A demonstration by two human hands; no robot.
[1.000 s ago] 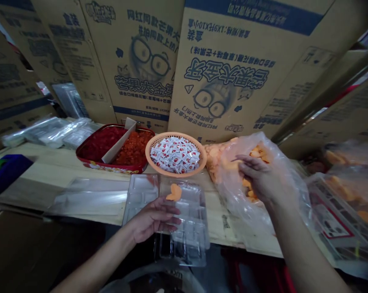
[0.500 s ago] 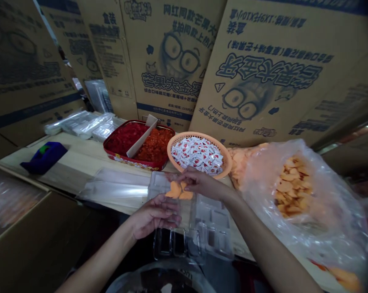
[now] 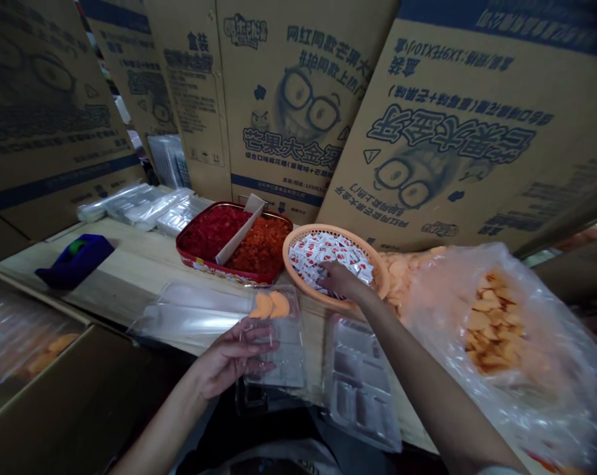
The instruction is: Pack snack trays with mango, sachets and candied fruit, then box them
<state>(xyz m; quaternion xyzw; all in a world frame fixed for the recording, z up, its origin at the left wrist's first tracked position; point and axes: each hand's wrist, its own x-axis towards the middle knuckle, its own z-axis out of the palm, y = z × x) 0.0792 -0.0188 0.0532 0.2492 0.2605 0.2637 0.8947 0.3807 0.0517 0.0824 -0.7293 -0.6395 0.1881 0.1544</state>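
My left hand [image 3: 231, 356] grips the near edge of a clear plastic compartment tray [image 3: 278, 349] at the table's front. Two orange slices [image 3: 270, 305] lie in the tray's far compartment. My right hand [image 3: 342, 280] reaches into the orange basket [image 3: 377, 264] of small white-and-red sachets [image 3: 328, 254], its fingers curled down among them; whether it holds one is hidden. A second clear tray [image 3: 360, 382] lies to the right under my right forearm.
A red tin [image 3: 194, 260] with red and orange bits and a cardboard divider stands left of the basket. A clear bag of orange slices [image 3: 491, 316] sits at right. Printed cardboard boxes [image 3: 298, 119] wall the back. A blue object [image 3: 75, 260] and stacked clear trays [image 3: 140, 204] lie at left.
My right hand left the bag, set a second orange slice in the tray, then moved up into the sachet basket. My left hand kept hold of the tray.
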